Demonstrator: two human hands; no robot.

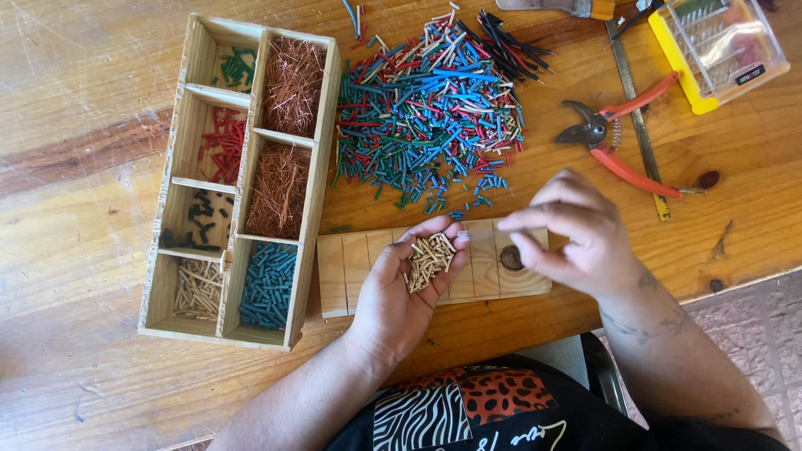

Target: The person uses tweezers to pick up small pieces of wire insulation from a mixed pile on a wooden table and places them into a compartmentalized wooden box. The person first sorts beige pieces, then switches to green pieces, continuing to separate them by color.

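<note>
My left hand (409, 288) lies palm up, cupped, fingers (447, 242) curled loosely inward, forearm reaching in from below. My right hand (576, 234) hovers beside it, a little higher — thumb and forefinger pinched together, possibly on something thin, though blur hides it. The right wrist bends, forearm angling off toward the lower right.

My left hand (413, 280) cups short sticks (428, 260) above a slatted board (355, 271); my right hand (576, 234) hovers right of it. A compartment tray (313, 209) sits left, a wire-piece pile (434, 104) behind, pliers (614, 134) further right.
</note>
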